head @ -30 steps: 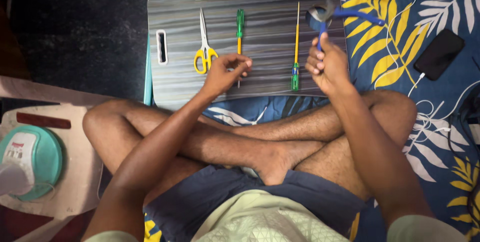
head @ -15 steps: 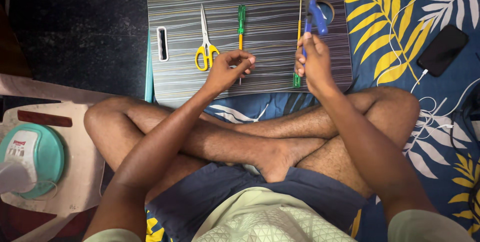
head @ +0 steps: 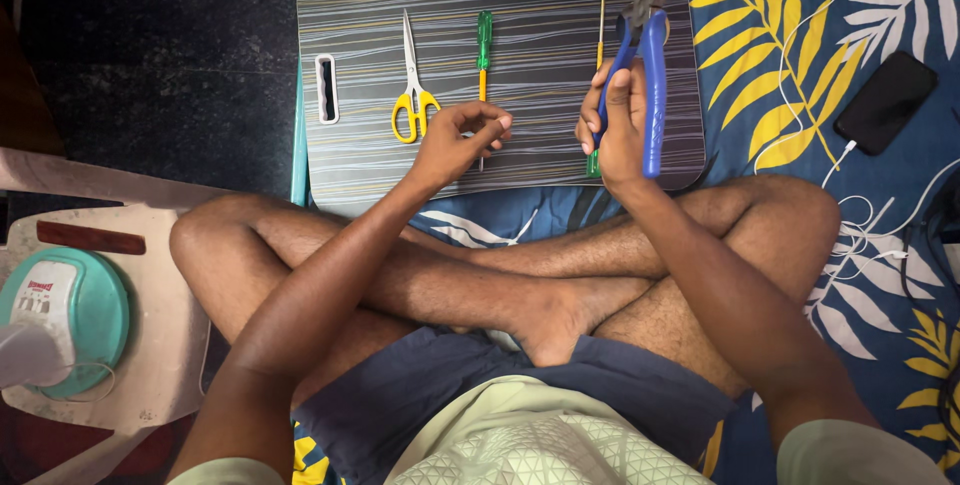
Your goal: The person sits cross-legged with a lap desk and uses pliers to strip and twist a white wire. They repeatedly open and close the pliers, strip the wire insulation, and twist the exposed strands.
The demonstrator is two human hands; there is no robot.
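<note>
right hand (head: pixel 618 130) clamped on blue pliers (head: pixel 645 65), lifted over surface (head: pixel 540 55) at 2 o'clock | left hand (head: pixel 460 140) fingers pinched together, empty, at green screwdriver (head: pixel 483 50) tip | yellow scissors (head: pixel 412 85) at 10 o'clock of it

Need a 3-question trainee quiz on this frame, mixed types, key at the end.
1. True or false: the right hand holds the blue-handled pliers.
2. Which tool lies furthest left on the lap desk? A) yellow-handled scissors B) green screwdriver C) thin yellow screwdriver
3. Fill in: the left hand rests by the lower end of the ______ screwdriver.

Key:
1. True; the pliers are gripped by one handle, jaws pointing away from the person.
2. A
3. green; whether the fingers actually pinch it cannot be told.
</note>
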